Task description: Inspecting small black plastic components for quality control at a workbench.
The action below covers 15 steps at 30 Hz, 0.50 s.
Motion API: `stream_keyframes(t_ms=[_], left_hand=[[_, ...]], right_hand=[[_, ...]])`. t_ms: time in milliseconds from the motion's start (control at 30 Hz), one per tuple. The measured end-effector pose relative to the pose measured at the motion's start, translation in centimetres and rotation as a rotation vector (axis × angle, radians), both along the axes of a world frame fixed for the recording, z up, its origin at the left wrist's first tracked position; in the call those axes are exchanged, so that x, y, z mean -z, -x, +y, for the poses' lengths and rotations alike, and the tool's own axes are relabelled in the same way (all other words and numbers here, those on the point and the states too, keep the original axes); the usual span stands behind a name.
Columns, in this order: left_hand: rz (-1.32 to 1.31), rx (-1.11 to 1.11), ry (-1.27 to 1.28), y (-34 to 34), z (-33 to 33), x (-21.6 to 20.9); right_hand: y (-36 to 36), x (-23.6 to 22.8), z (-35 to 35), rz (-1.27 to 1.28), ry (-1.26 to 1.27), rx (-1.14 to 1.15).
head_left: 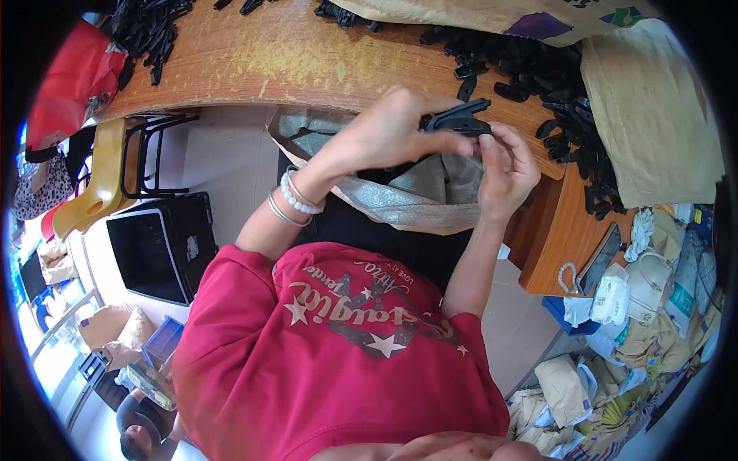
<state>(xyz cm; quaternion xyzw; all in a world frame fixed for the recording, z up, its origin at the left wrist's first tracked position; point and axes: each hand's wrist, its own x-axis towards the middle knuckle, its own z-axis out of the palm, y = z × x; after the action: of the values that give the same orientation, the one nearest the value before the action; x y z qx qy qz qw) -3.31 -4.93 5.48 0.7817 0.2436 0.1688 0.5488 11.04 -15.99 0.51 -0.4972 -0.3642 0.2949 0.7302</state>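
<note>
A black plastic clip (461, 119) with a long, narrow body is held between my two hands, over the edge of the wooden table. My left hand (388, 131) is closed round its left side, thumb along the lower edge. The fingertips of my right hand (509, 167) pinch its right end from below. Under my hands a woven sack (419, 206) lies open at my lap; the hands hide part of its mouth. Just beyond, many similar black pieces (530, 69) lie heaped on the wooden table (307, 65).
Another heap of black pieces (150, 38) lies far left beside a red bag (73, 84). Brown paper sacks (649, 107) stand far right. A phone (600, 257) and beads (567, 278) rest on the right-hand surface. At left are a yellow chair (108, 173) and another person (142, 434).
</note>
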Motion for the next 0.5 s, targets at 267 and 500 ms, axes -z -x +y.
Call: stream_keyframes(t_ms=[267,500], left_hand=[[-0.194,0.020,-0.338,0.5,0.3,1.5],[-0.142,0.037,-0.351,0.4,0.1,2.0]], right_hand=[[0.4,-0.6,0.2,0.045,-0.032,-0.098],[0.6,0.2,-0.3,-0.140,0.144,0.042]])
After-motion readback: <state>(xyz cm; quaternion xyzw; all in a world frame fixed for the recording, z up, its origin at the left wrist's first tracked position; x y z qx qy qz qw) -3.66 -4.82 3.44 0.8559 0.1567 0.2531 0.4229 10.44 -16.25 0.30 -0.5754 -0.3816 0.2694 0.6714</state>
